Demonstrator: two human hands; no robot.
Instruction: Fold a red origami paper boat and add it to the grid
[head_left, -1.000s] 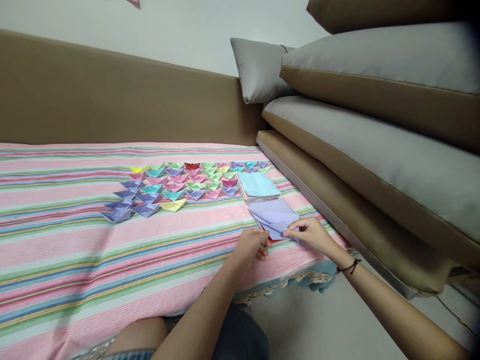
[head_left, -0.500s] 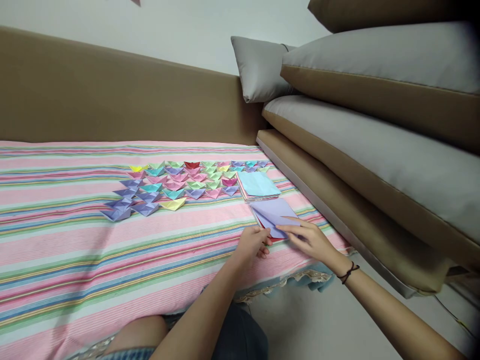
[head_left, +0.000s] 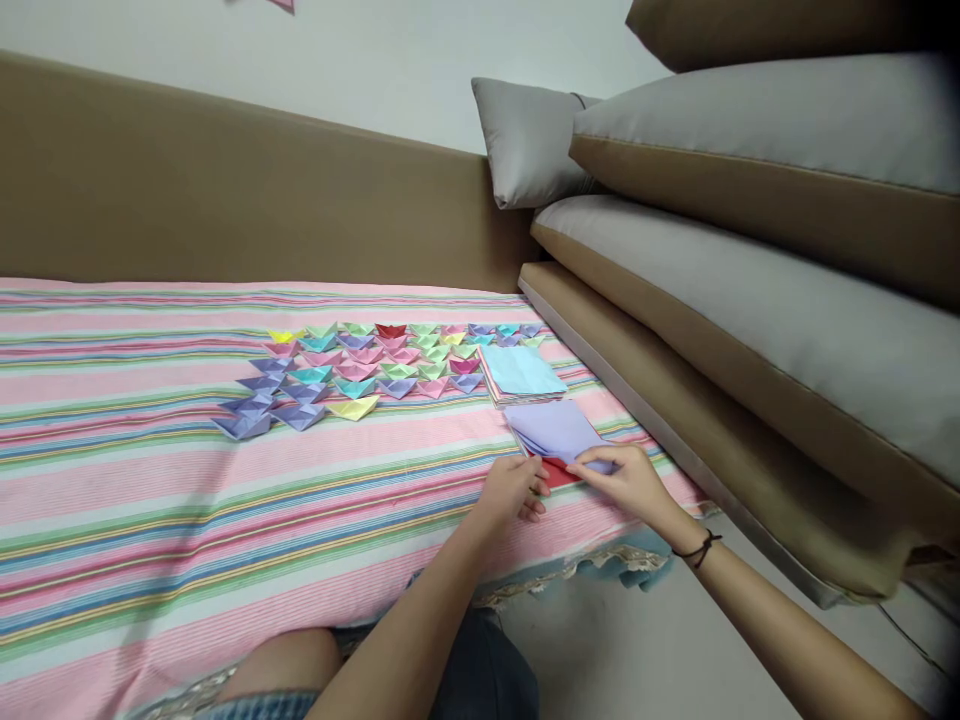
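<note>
Single head-worn view, looking forward and down over striped cloth (head_left: 360, 500).

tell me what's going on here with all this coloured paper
A person's right hand pinches the near edge of a purple sheet and lifts it, baring a red sheet beneath. The left hand is at the near left corner of that pile. Just beyond sits a second stack of paper, light blue on top. To the left, folded paper boats in many colours stand in rows on a striped cloth.
</note>
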